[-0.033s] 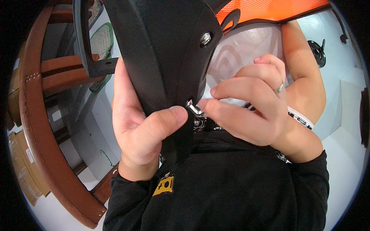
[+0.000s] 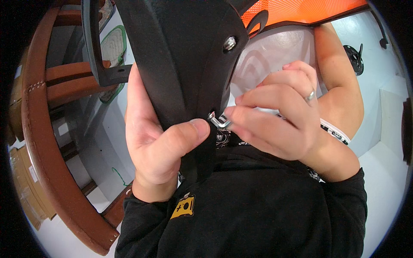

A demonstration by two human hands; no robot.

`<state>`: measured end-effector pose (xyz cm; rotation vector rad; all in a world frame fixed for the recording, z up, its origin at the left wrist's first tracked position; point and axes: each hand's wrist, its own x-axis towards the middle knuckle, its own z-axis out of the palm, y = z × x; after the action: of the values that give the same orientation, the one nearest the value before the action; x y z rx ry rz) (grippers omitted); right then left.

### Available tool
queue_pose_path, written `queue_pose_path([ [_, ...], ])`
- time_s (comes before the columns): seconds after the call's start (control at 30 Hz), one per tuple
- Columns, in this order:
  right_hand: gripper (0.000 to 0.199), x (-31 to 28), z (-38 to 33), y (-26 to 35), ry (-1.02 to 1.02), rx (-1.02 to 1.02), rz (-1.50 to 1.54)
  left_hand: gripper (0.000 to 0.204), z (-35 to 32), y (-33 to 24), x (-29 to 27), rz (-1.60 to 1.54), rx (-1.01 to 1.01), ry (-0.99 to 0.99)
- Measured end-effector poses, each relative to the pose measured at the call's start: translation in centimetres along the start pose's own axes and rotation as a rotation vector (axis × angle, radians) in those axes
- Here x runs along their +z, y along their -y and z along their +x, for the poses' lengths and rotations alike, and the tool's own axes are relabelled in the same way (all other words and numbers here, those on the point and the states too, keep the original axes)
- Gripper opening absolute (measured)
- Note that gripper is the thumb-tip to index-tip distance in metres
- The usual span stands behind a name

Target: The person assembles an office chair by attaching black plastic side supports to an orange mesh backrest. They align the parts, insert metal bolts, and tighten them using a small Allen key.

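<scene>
A black plastic chair-frame piece (image 2: 180,56) runs from the top of the view down to my lap. My left hand (image 2: 159,146) grips its left edge, the thumb lying across the front near the lower bolt hole. A bent silver hex key (image 2: 221,124) has its short end at that hole. Slightly blurred, my right hand (image 2: 279,112) pinches the key's other arm between thumb and index finger. Higher on the piece sits a shiny bolt head (image 2: 229,43). Beyond it stretches an orange mesh panel (image 2: 297,12) with a dark rim.
At the left stands a brown leather-like frame (image 2: 47,142) with crossbars, cardboard boxes (image 2: 30,185) behind it. A black loop-shaped bracket (image 2: 92,47) is beside the chair piece. On the pale floor at right lies a small black part (image 2: 354,60), beyond my bare leg (image 2: 340,81).
My right hand has shifted slightly, and the hex key has turned a little, so more of its bend shows. My left hand and the black piece stay put.
</scene>
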<state>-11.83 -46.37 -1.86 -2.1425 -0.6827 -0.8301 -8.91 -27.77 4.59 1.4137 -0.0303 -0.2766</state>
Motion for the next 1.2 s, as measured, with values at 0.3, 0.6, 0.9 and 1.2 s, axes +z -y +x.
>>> queue_pose_path([
  [0.3, 0.029, 2.1, -0.6, 0.4, -0.084, 0.216, 0.226, 0.095, 0.6, 0.1, -0.2, 0.003, 0.002, -0.017],
  [0.6, 0.019, 2.8, -1.1, 2.0, 0.026, 0.426, 0.521, 0.094, 0.3, 0.0, -0.2, 0.001, -0.01, -0.016],
  [0.9, 0.024, 3.0, -1.3, 1.9, 0.016, 0.365, 0.364, 0.095, 0.4, 0.1, 0.0, -0.021, 0.006, -0.034],
  [1.2, 0.017, 1.9, -1.6, 0.9, 0.097, 0.245, 0.365, 0.094, 0.6, 0.0, -0.3, 0.004, 0.007, -0.018],
])
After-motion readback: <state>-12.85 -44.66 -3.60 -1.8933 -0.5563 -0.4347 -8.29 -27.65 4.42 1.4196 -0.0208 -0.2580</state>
